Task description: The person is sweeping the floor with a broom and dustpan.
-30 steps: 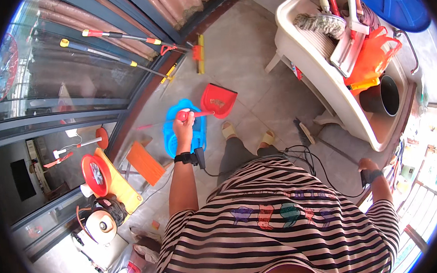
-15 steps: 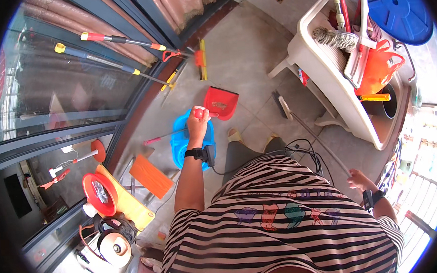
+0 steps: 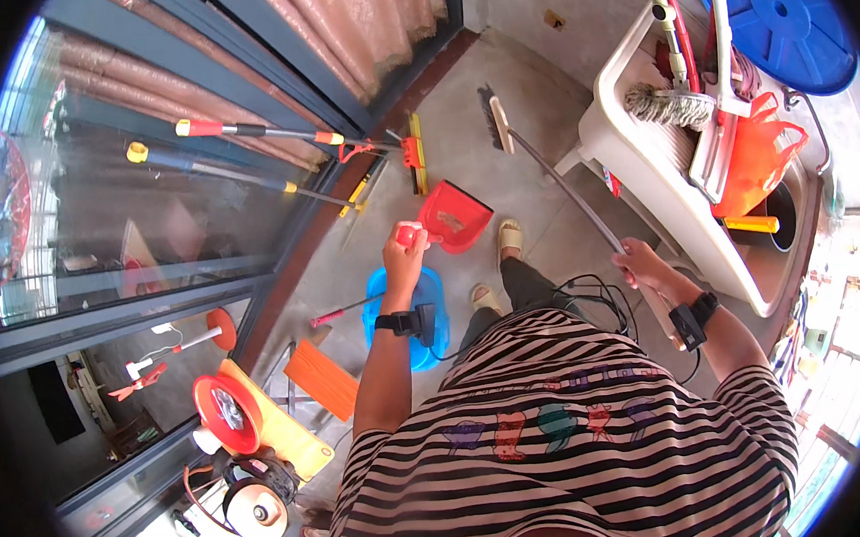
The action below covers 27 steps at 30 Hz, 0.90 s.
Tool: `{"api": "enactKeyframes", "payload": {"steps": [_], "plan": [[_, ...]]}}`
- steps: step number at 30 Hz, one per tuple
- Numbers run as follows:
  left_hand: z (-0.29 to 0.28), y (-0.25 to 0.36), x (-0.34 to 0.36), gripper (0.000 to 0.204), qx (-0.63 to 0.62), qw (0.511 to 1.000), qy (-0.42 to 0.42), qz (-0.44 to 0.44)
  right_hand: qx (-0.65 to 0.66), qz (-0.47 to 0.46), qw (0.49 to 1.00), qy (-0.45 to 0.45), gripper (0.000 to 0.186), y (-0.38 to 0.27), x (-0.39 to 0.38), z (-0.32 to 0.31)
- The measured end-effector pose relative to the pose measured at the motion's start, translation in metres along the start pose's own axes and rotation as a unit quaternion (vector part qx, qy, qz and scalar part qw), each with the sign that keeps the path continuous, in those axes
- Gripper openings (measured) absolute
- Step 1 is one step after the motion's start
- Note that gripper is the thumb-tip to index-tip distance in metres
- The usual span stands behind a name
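My left hand [image 3: 407, 258] is wrapped round the red handle end of a dustpan. The red dustpan [image 3: 454, 216] hangs just ahead of that hand, with brownish debris in its pan. My right hand [image 3: 644, 263] grips the grey pole of a broom [image 3: 568, 189] on my right. The broom's pale head with dark bristles [image 3: 498, 126] is at the far end, near the floor between the squeegee mop and the sink. Beneath my left forearm a blue basin [image 3: 431, 313] is partly hidden, with a pink-handled stick [image 3: 339, 313] reaching to its rim.
A red-and-yellow squeegee mop [image 3: 413, 156] leans by the glass door on the left. The white sink unit [image 3: 631, 177] at right holds a mop and an orange bag [image 3: 760, 160]. A wooden stool [image 3: 323, 378] stands left; black cables [image 3: 600, 307] lie beside my legs.
My right hand has moved up and forward, with the broom head swinging to far ahead, left of the sink. One foot has stepped forward. My left hand still holds the dustpan.
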<state>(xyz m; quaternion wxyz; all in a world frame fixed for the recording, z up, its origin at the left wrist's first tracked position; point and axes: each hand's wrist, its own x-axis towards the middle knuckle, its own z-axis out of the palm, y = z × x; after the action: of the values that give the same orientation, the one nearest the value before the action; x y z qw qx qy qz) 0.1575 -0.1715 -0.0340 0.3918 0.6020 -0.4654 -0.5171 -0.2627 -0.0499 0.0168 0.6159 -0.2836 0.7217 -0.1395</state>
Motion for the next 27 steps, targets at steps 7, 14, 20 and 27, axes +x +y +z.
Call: {"api": "enactKeyframes", "payload": {"steps": [7, 14, 20, 27], "plan": [[0.008, 0.031, 0.059, 0.012, -0.025, 0.999, 0.022, -0.038, 0.146, -0.11, 0.978, -0.104, 0.014, -0.089, 0.116, -0.023], [0.013, 0.076, 0.106, 0.011, -0.034, 0.998, 0.037, -0.042, 0.441, 0.028, 0.878, -0.184, 0.014, -0.189, 0.19, -0.006], [0.004, 0.099, 0.144, 0.011, -0.023, 0.998, 0.053, -0.02, 0.072, -0.085, 0.99, -0.08, 0.021, -0.233, 0.232, -0.024], [-0.02, 0.112, 0.2, 0.009, -0.023, 0.998, 0.047, -0.036, 0.297, 0.077, 0.914, -0.265, 0.023, -0.295, 0.27, -0.025]]}}
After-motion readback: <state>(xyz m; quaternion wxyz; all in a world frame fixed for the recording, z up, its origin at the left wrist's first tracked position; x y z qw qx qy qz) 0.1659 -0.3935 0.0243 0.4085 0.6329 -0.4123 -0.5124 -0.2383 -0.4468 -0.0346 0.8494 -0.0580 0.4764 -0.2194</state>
